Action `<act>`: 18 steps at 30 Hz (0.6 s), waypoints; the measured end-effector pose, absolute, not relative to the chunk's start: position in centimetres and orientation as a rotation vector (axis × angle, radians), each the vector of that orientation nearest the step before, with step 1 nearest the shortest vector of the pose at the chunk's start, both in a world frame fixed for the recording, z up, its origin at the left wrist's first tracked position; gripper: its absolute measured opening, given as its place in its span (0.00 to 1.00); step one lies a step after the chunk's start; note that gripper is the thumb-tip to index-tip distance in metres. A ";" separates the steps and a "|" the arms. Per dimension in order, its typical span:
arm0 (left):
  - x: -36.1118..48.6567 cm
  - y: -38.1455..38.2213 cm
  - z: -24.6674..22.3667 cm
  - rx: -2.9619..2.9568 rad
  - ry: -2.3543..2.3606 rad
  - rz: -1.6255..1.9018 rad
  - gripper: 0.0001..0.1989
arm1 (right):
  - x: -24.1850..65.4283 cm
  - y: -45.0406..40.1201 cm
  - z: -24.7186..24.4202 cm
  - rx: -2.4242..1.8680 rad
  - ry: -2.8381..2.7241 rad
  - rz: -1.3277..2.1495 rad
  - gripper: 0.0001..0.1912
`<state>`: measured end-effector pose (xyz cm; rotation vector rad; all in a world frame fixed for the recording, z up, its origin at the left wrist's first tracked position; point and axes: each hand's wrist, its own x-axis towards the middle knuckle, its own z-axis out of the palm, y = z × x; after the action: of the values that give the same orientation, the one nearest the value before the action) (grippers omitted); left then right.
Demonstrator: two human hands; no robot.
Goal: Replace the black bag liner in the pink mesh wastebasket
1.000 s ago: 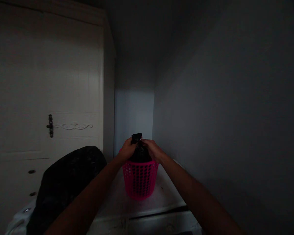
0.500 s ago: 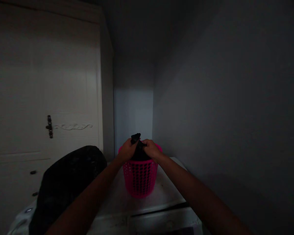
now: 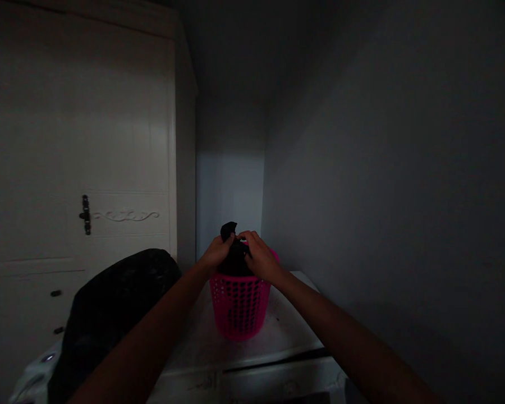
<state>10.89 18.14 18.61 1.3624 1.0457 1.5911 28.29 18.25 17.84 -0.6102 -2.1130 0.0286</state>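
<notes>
A pink perforated plastic basket [image 3: 240,311] stands upright, with a black bag [image 3: 235,262], probably plastic, inside it. My left hand [image 3: 217,251] is closed around the bag's gathered top, and a dark tuft sticks up past the thumb. On the other side, my right hand [image 3: 258,257] has its fingers curled over the bag's neck, index fingertip close to my left thumb and its own thumb lower against the black material. Dim light hides the exact grip and the bag's folds.
A large, full black bag [image 3: 122,303] is at the left beside my forearm. The basket rests on a white surface [image 3: 197,345] with a dark gap along its front. Behind stands a white wardrobe [image 3: 126,157] with dark handles; a grey wall [image 3: 362,185] rises at right.
My right hand has shifted up and its fingers have lifted and spread toward my left hand. The bag's tuft has moved slightly up and left with my left hand; the basket stays in place.
</notes>
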 end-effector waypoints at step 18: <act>6.6 20.0 17.5 1.373 1.195 1.751 0.13 | 33.9 19.7 17.8 -0.433 -2.273 0.011 0.07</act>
<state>6.60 19.97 17.53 1.3732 1.1953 1.7511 33.90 19.73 17.78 -0.4331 -2.2731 0.0107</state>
